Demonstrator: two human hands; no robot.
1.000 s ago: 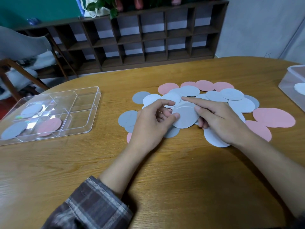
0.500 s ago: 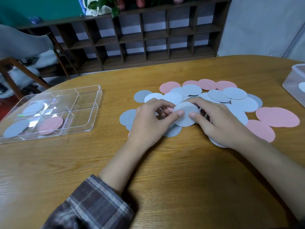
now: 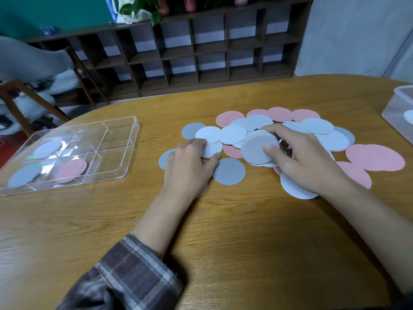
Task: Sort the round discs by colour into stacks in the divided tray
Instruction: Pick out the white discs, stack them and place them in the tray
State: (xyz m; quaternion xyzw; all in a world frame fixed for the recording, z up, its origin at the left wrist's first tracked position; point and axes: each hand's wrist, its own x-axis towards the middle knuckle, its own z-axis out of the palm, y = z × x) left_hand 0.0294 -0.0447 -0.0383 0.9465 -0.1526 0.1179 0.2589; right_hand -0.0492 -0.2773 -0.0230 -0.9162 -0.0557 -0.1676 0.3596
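Observation:
A loose spread of pink, white and grey discs (image 3: 317,126) covers the table's right half. My right hand (image 3: 308,162) pinches a small stack of grey discs (image 3: 254,148), thumb on top and fingers round its far edge. My left hand (image 3: 190,166) lies flat on the discs to the left, fingertips on a white disc (image 3: 212,148), beside a darker grey disc (image 3: 229,172). The clear divided tray (image 3: 116,157) stands at the left; it holds two grey discs (image 3: 48,148) (image 3: 24,174) and a pink disc (image 3: 71,167) in separate compartments.
A clear plastic box (image 3: 400,108) with a white disc inside sits at the right edge. Behind the oval wooden table (image 3: 223,231) stand a dark cubby shelf (image 3: 190,48) and a chair (image 3: 33,70) at the left.
My left hand has let go of the grey stack and slid left onto the discs lying there. My right hand now holds the stack alone, lifted slightly at the near edge.

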